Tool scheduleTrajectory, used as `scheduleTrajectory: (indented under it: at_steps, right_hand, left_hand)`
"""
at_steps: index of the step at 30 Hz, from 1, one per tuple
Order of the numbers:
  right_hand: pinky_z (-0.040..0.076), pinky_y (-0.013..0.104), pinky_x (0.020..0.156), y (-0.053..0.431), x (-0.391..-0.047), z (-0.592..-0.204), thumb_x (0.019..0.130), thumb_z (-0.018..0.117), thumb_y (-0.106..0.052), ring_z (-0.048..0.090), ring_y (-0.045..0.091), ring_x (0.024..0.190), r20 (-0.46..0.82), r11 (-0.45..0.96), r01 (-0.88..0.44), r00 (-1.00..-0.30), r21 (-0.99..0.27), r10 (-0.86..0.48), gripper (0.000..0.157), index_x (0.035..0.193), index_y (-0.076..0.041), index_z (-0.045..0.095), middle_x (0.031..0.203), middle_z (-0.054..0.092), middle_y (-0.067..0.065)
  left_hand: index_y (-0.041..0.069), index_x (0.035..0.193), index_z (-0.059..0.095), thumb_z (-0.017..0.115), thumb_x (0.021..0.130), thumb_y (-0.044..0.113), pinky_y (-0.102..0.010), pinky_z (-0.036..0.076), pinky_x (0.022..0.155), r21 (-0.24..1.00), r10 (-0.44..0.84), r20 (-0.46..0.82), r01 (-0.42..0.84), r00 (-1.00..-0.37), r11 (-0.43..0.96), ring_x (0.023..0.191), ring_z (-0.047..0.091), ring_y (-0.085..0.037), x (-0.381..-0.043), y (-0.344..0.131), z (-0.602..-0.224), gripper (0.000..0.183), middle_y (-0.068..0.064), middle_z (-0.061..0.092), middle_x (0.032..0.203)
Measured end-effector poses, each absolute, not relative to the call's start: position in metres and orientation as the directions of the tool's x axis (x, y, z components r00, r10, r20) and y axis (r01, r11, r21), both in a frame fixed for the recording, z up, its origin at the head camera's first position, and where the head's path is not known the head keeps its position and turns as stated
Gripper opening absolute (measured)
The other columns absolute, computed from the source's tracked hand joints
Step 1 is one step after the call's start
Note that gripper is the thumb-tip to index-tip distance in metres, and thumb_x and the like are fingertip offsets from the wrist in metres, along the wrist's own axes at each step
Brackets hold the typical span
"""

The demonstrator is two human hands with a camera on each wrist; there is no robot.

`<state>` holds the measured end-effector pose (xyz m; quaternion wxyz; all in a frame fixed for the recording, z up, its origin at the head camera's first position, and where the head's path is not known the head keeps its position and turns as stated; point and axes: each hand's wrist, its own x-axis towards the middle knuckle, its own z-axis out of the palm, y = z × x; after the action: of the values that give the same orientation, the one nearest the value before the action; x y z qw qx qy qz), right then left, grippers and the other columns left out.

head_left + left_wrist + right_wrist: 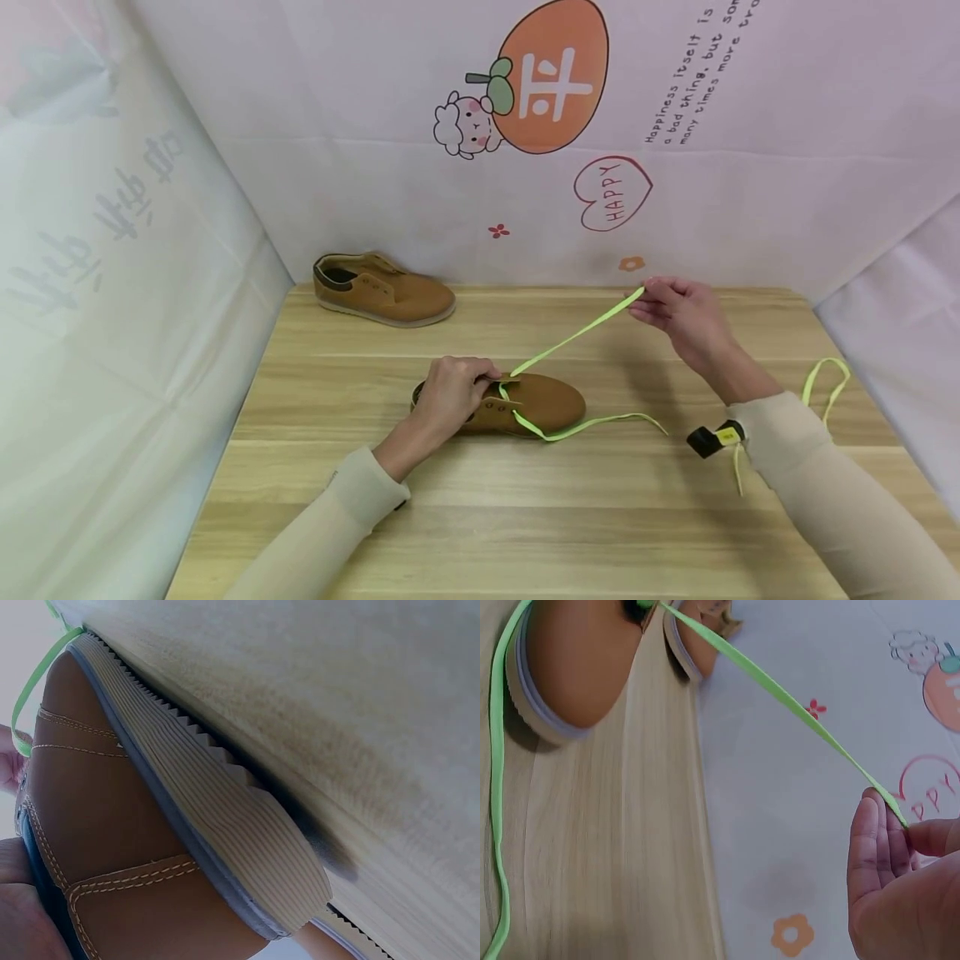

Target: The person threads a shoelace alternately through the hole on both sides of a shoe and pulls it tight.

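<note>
A brown shoe (551,404) lies on the table with its toe to the right. A bright green shoelace (577,333) runs through its front eyelets. My left hand (450,392) grips the shoe's far eyelet flap, thumb and fingers pinching its edge. In the left wrist view the ribbed sole (202,795) and stitched side of the shoe fill the frame. Up and to the right, my right hand (686,321) pinches one lace end between thumb and fingers, and that strand is stretched taut from the shoe. The other strand (592,423) lies loose on the table beside the toe.
A second brown shoe (397,292), with no lace in it, stands at the back left of the wooden table (525,517). Another green lace (828,375) lies at the right, partly behind my right forearm. Printed white cloth (375,167) hangs around the table.
</note>
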<state>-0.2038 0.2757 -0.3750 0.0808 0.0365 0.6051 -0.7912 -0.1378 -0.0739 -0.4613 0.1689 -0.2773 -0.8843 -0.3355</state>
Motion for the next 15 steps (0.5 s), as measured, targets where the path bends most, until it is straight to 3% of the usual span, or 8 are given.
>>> scheduleTrajectory:
  at_steps: [7,15]
  right_hand:
    - [0.063,0.029,0.086,0.300,-0.205,-0.379,0.107,0.060,-0.005,0.075,0.018,0.085,-0.234,-0.367,0.235,-0.971,-0.900,-0.047,0.016,0.098,-0.001,0.073,0.090,0.071,0.009]
    - [0.063,0.030,0.085,0.315,-0.205,-0.382,0.108,0.057,-0.004,0.076,0.019,0.085,-0.261,-0.380,0.244,-0.965,-0.892,-0.007,0.021,0.096,-0.002,0.074,0.089,0.070,0.010]
  left_hand:
    - [0.010,0.090,0.084,0.083,0.085,-0.008,-0.030,0.064,0.074,0.500,0.381,0.486,0.608,-0.786,0.617,0.086,0.080,-0.017,-0.138,-0.074,-0.462,0.019,-0.001,0.082,0.090]
    - [0.010,0.089,0.084,0.084,0.085,-0.007,-0.030,0.064,0.074,0.492,0.374,0.492,0.606,-0.786,0.625,0.085,0.080,-0.017,-0.138,-0.074,-0.461,0.017,-0.001,0.082,0.089]
